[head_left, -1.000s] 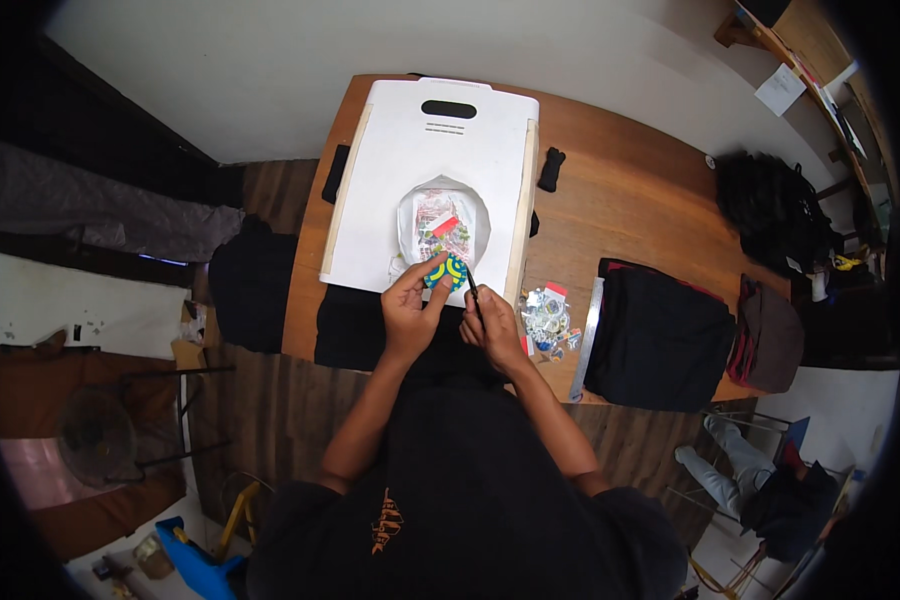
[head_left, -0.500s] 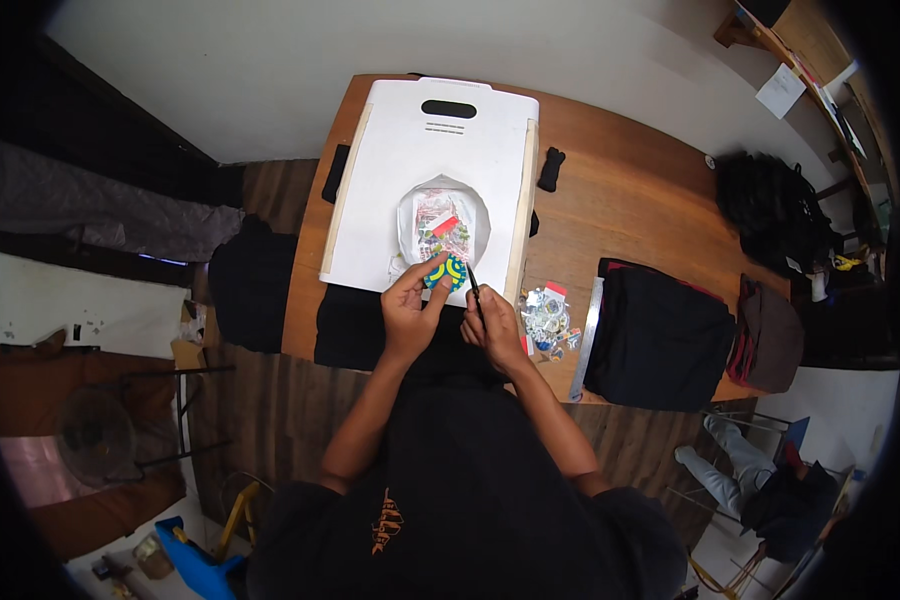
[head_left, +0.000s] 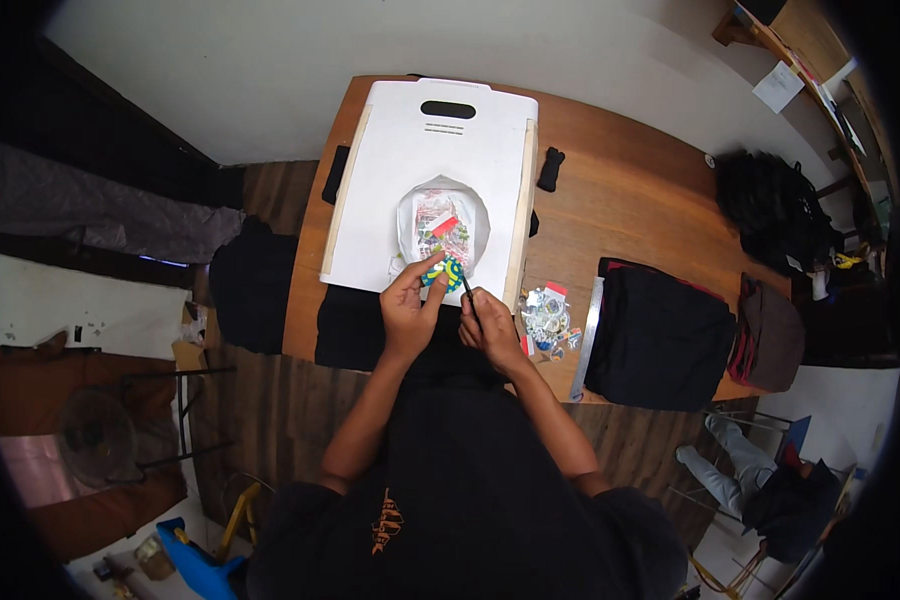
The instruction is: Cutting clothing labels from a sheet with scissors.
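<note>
My left hand pinches the edge of a round blue, yellow-green and white patterned piece, flat like a sticker or patch. Close to its right edge, my right hand is closed around a slim black tool; its exact kind is too small to tell. Both hands are over the near edge of a white box with a handle slot and a large round opening. Beneath the piece, printed sheets and scraps with red and white parts show inside the opening.
The box stands on a wooden table. To its right lie a pile of small printed cutouts, a metal ruler, folded black cloth and brown cloth. A black backpack sits farther right. Another person's legs show at lower right.
The round piece has turned and tilted slightly in my left hand. My right hand and the black tool have shifted a little left and down, staying at the piece's right edge.
</note>
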The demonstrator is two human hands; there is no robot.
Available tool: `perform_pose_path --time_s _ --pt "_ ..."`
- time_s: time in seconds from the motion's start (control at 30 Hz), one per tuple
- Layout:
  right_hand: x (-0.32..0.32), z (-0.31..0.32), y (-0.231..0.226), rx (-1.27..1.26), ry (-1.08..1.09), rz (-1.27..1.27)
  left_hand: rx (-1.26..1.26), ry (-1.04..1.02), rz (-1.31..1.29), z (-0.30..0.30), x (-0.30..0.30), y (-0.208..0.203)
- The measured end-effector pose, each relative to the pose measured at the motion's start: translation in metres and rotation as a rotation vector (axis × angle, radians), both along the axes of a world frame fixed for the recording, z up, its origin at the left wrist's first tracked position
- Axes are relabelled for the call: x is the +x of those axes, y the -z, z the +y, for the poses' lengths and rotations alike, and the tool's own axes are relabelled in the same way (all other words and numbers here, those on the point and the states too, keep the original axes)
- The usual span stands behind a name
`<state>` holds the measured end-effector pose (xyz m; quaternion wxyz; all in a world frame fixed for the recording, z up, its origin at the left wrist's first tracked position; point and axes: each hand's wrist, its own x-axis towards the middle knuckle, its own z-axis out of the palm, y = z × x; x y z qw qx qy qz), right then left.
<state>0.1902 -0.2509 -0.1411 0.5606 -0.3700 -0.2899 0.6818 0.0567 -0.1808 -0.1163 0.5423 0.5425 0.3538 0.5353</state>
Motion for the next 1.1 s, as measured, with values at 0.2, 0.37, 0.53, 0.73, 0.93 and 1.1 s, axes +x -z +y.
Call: perform_pose_path --time_s 0.2,0.37,0.53,0.73,0.93,1.1 --pt "0.002 0.001 0.002 0.000 0.017 0.014 -0.131 0.001 -0.084 -0.003 0.001 -0.007" --pt "0.000 0.001 0.003 -0.005 0.020 0.014 -0.109 0.014 -0.070 -0.001 0.000 -0.003" --pt "0.001 0.000 0.004 -0.010 0.017 0.014 -0.100 0.019 -0.054 -0.001 -0.001 -0.001" --pt "0.001 0.001 0.002 -0.021 0.023 0.007 -0.116 0.024 -0.036 -0.001 -0.001 0.000" --pt "0.001 0.001 0.003 0.001 0.035 0.014 -0.123 0.019 -0.038 -0.002 -0.001 0.000" --pt "0.001 0.001 0.004 -0.002 0.031 0.023 -0.067 0.049 0.006 0.000 -0.004 0.004"
